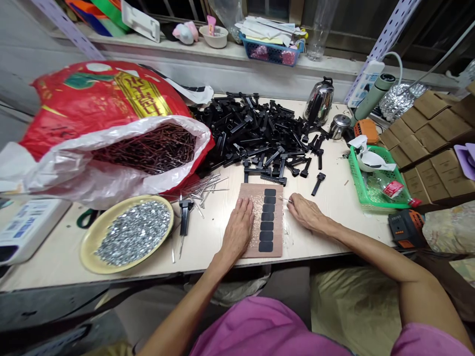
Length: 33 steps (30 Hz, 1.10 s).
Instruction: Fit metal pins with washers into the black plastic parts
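Observation:
A flat brown board (pixel 245 251) lies near the table's front edge, with a column of black rounded rectangular pads (pixel 266 226) on it. My left hand (pixel 239 225) rests flat over the board's left side, fingers stretched out beside the pads. At the board's upper right edge, my right hand (pixel 306 212) is closed in a pinch on a thin metal pick-like tool (pixel 285 199). The tool's tip points left toward the upper pads; its exact kind is too small to tell. Beyond the board lies a large heap of black plastic parts (pixel 256 128).
Left stand a yellow bowl of small metal pieces (pixel 87 254), a red sack of thin rods (pixel 111 94) and a black part with a rod (pixel 184 217). A green basket (pixel 378 201), a battery (pixel 406 228), a steel kettle (pixel 319 101) and cardboard boxes (pixel 438 173) are right.

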{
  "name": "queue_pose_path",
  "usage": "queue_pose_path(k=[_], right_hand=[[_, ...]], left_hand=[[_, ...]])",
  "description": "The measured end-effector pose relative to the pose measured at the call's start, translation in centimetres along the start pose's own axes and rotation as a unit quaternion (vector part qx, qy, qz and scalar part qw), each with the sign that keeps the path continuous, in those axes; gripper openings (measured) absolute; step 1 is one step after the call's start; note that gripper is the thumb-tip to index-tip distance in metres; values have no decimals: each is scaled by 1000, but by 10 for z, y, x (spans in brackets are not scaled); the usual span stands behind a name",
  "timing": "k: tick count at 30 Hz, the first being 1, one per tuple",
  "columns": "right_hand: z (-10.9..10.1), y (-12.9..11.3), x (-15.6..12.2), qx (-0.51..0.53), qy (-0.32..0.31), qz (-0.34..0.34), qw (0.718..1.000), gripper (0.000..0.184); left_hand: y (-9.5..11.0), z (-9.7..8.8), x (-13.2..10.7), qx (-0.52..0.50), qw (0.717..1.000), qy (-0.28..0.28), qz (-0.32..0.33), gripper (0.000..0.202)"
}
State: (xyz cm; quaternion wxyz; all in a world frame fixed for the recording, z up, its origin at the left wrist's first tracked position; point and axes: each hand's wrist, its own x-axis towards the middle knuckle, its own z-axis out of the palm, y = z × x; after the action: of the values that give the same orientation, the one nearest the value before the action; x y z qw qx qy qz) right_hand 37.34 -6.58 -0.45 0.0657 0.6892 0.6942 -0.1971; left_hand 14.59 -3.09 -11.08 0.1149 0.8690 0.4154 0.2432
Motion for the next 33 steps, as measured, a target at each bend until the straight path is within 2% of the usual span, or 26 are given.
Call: queue_pose_path(k=[4,7,12,18,26,29,33], right_hand=[[-1,14,-6,47,4,-13,999,29],[-3,17,-6,27,11,-3,1000,26],[-6,6,10,-53,62,-12,997,21],[-3,5,36,-121,128,-163,971,18],[10,14,58,-126,204,-168,956,26],[20,12,53,-116,210,-220,946,33],[25,-3,25,-84,182,-353,914,37]], left_hand=[[1,-1,0,0,1000,2,-2,46],[1,-2,0,-8,1000,5,-2,46],[2,0,0,-15,1000,13,-3,47],[1,1,-1,-15,1000,23,4,46],[2,0,-1,-16,1000,25,2,46],[2,0,-1,-9,1000,25,2,46],[2,-2,0,-11,1000,18,6,46]])
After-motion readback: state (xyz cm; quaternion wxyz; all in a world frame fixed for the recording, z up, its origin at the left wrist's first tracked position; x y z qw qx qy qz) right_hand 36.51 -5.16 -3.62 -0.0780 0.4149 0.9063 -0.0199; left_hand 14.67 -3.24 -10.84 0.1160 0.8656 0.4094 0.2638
